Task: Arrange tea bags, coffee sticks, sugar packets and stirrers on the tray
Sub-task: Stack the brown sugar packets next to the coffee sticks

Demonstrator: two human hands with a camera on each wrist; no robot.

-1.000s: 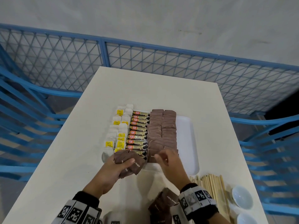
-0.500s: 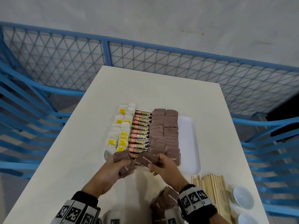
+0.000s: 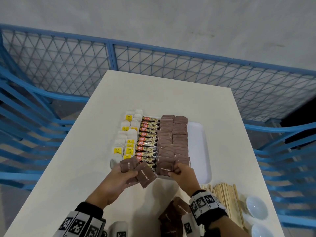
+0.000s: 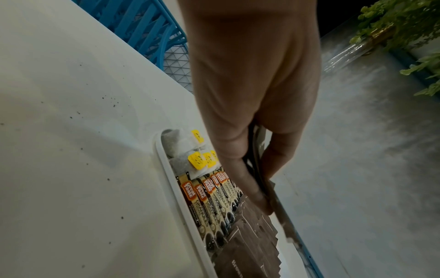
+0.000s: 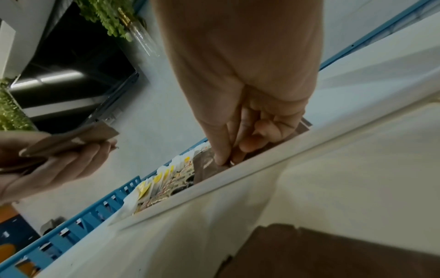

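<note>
A white tray on the table holds a column of tea bags, a column of coffee sticks and two columns of brown sugar packets. My left hand grips a small fan of brown sugar packets just above the tray's near left end. My right hand pinches one brown sugar packet lying at the near end of the sugar columns. In the right wrist view its fingertips press that packet down inside the tray rim.
Wooden stirrers lie on the table right of my right wrist. More brown sugar packets sit at the near edge. Two white bowls stand at the near right corner. A blue mesh fence surrounds the table.
My right hand took a sugar packet from the left hand's bunch and carried it right, down onto the near end of the sugar columns. The left hand stayed in place.
</note>
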